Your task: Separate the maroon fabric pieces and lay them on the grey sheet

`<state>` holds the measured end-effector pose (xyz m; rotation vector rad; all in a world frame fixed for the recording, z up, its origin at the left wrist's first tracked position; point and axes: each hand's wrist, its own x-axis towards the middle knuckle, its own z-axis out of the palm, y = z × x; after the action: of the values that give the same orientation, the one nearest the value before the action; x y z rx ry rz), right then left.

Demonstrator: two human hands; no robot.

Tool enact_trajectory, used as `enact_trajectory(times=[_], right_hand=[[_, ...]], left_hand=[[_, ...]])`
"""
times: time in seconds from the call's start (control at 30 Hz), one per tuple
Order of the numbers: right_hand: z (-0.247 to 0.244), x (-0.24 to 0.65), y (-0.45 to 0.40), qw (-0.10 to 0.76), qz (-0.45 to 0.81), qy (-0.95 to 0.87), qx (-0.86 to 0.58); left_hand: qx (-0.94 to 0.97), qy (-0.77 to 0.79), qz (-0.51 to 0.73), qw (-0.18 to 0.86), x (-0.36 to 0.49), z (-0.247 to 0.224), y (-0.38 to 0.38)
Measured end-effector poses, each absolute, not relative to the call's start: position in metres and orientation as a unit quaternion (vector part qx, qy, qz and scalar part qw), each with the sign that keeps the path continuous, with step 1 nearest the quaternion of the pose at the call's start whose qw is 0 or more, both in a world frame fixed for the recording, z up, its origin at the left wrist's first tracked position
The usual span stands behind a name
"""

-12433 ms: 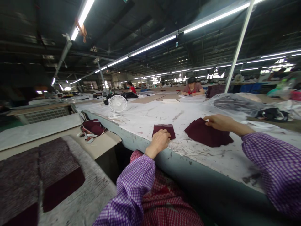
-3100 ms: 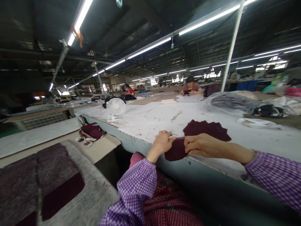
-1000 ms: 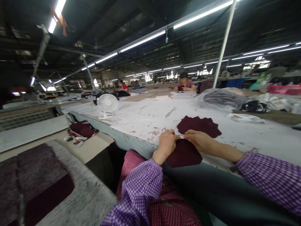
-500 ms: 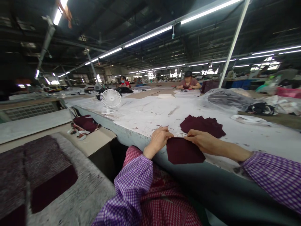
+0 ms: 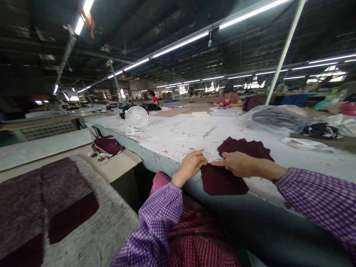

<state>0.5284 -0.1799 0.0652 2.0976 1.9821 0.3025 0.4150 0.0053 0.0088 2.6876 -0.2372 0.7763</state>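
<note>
A dark maroon fabric piece with cut corners lies at the table's near edge, its lower part hanging over the side. My left hand pinches its upper left corner between thumb and fingers. Along the top edge, my right hand has its index finger stretched toward the left fingertips, while the thumb and other fingers are bent against the cloth and partly hidden. Just behind the right hand sits a fanned pile of maroon fabric pieces on the white-covered table.
A small white fan stands farther back. To the left, a grey board carries maroon panels, with fabric scraps on cardboard behind. Clear plastic sheeting lies at the right. A co-worker sits across the table.
My right hand has slid left along the fabric's top edge, its index finger now straighter and close to my left fingers. The whole view has shifted slightly.
</note>
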Motion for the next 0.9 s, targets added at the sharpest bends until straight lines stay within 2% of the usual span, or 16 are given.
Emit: enact_trajectory(times=[0.1, 0.23, 0.43, 0.63, 0.9], right_hand=[[0.074, 0.523, -0.175, 0.167, 0.078, 0.665, 0.724], [0.085, 0.513, -0.168, 0.225, 0.051, 0.649, 0.725], [0.09, 0.51, -0.163, 0.234, 0.052, 0.67, 0.703], [0.094, 0.51, -0.163, 0.261, 0.067, 0.678, 0.684], [0.101, 0.513, -0.156, 0.278, 0.021, 0.674, 0.684]], left_hand=[[0.936, -0.103, 0.276, 0.193, 0.417, 0.008, 0.009], [0.913, -0.095, 0.269, 0.29, 0.416, 0.007, 0.021], [0.89, -0.038, 0.253, 0.377, 0.413, 0.004, 0.032], [0.913, -0.071, 0.261, 0.305, 0.415, 0.009, 0.021], [0.926, -0.106, 0.288, 0.22, 0.408, 0.003, 0.021]])
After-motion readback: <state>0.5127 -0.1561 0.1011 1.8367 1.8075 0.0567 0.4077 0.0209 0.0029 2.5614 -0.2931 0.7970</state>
